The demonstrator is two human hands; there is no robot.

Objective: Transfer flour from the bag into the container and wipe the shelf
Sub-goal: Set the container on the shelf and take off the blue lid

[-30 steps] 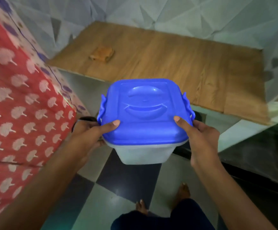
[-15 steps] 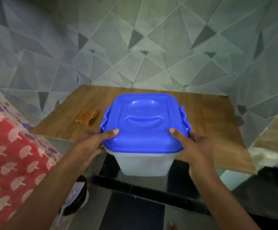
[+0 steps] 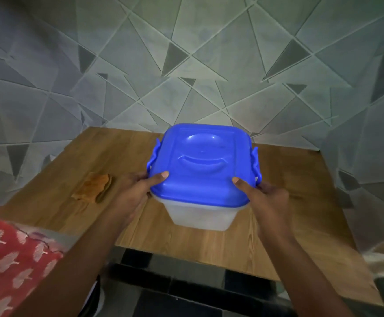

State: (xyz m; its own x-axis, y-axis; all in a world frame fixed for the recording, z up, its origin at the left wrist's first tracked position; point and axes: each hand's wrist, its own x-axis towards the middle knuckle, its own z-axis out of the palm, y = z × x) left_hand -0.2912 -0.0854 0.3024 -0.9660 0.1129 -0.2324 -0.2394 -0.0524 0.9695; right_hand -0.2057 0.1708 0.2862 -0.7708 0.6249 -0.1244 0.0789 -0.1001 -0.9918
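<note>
Gripping the container [image 3: 200, 211] with my left hand [image 3: 133, 195] and right hand [image 3: 269, 200], one on each side, thumbs on the blue lid [image 3: 202, 163]. It now sits at frame centre over the wooden shelf [image 3: 300, 225]; a second ago it hung over the floor. Contact with the shelf unclear. Lid on, no bag in view, so filling hasn't begun. Orange cloth [image 3: 93, 188] lies centre left.

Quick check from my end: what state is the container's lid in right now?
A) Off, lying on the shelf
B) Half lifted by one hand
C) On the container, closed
C: the blue lid sits flat on the container, which both hands grip by its sides.
</note>
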